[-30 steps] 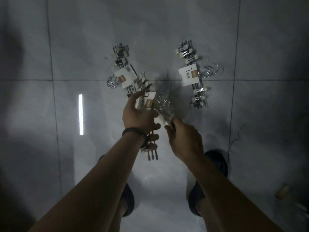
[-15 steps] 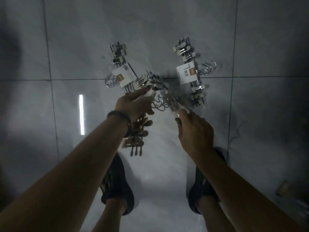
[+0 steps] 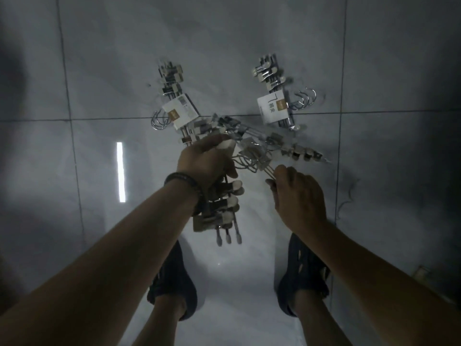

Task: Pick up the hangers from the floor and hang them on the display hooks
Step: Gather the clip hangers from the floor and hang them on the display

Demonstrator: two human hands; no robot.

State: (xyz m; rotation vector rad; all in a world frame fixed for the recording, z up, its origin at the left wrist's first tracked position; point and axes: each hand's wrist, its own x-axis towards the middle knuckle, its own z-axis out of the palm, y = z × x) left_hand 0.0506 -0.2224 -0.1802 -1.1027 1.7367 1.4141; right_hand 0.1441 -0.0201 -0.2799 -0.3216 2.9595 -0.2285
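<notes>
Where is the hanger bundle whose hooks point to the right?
The hanger bundle lies on the floor, upper right of centre in the head view, beyond the right hand.

Glossy grey tiled floor [image 3: 99, 71] crossed by dark grout lines, a bright strip of reflected light [image 3: 121, 172] left of centre, dark left shoe [image 3: 172, 278] and right shoe [image 3: 304, 270] stood near the lower edge, thin dark squiggle [image 3: 345, 206] lay toward the right edge.

We see smooth, glossy floor tiles [image 3: 389, 61] mirroring a lamp. The hangers [image 3: 269, 74] are shiny metal wire, their labels [image 3: 271, 109] matt paper, and the shoes [image 3: 172, 283] dull, dark.
</notes>
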